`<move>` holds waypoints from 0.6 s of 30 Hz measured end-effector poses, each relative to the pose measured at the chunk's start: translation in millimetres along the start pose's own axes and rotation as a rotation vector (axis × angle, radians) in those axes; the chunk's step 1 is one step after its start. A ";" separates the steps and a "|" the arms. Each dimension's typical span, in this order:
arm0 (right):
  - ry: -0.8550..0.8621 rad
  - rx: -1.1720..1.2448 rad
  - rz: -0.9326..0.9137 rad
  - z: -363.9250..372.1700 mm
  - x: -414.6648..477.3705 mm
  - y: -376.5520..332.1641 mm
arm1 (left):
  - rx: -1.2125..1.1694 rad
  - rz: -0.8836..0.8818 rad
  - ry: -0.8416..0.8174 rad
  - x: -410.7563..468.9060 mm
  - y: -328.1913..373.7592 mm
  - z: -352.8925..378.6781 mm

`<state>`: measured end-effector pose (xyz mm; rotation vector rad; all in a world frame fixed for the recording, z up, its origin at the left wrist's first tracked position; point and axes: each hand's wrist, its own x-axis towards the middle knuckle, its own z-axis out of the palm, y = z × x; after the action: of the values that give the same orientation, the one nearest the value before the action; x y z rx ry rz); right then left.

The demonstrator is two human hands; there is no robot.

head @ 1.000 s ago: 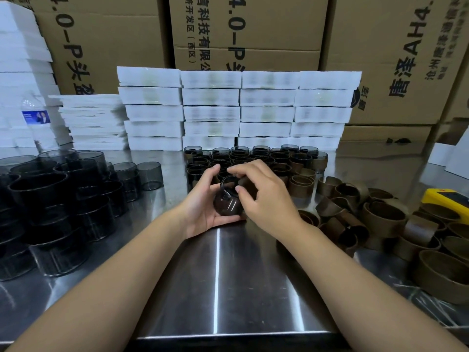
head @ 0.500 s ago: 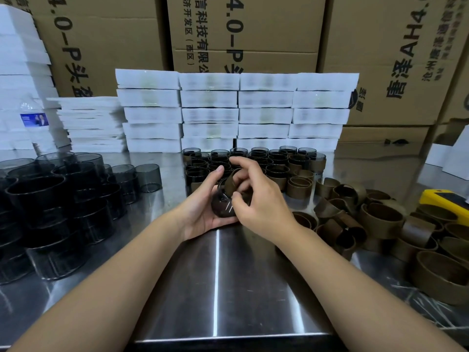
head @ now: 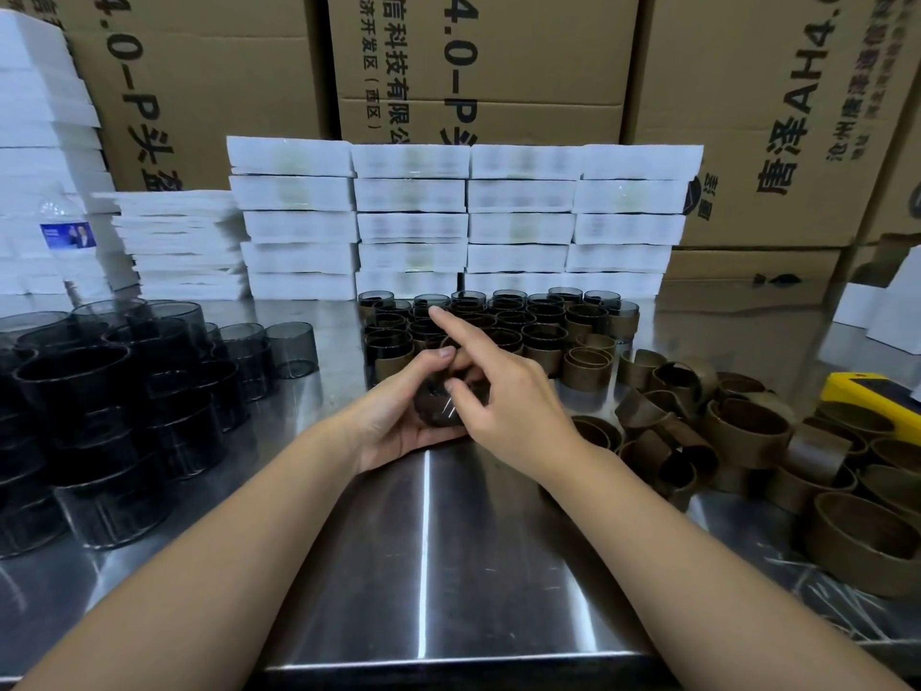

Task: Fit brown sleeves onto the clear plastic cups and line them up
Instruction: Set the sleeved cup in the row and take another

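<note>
Right now my left hand point(head: 398, 416) cups a clear plastic cup point(head: 438, 403) just above the steel bench point(head: 423, 541), fingers closed around it with the thumb on top. My right hand point(head: 503, 391) pinches at the cup's near side, index finger stretched out straight toward the rows of sleeved cups point(head: 498, 321) lined up behind. Whether a brown sleeve sits on the held cup I cannot tell. Loose brown sleeves point(head: 737, 431) lie heaped to the right; bare cups point(head: 124, 381) stand stacked on the left. White boxes point(head: 463, 216) are piled behind.
</note>
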<state>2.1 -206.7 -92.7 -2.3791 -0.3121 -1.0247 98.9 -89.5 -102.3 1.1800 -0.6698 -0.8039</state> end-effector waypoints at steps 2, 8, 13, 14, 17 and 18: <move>-0.007 0.006 0.003 1.5 -0.6 -1.0 | -0.001 0.011 0.013 0.1 0.2 -0.3; 0.097 0.009 -0.037 3.1 -2.8 -8.4 | 0.040 0.007 -0.010 2.1 -1.9 -0.7; 0.198 0.034 -0.067 3.5 -2.9 -14.1 | 0.029 -0.001 -0.011 4.7 -2.4 -1.3; 0.235 0.032 -0.082 3.9 -2.7 -15.3 | 0.019 -0.005 -0.002 5.0 -2.4 -1.5; 0.411 -0.017 -0.148 3.2 -0.7 -16.3 | -0.029 -0.014 0.030 5.9 -2.3 -0.8; 0.459 -0.036 -0.146 2.1 0.5 -15.3 | -0.053 -0.013 0.040 5.4 -1.6 0.3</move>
<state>-2.5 -192.7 -87.8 -2.0932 -0.2991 -1.6132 101.5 -94.5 -103.6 1.1504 -0.6052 -0.8021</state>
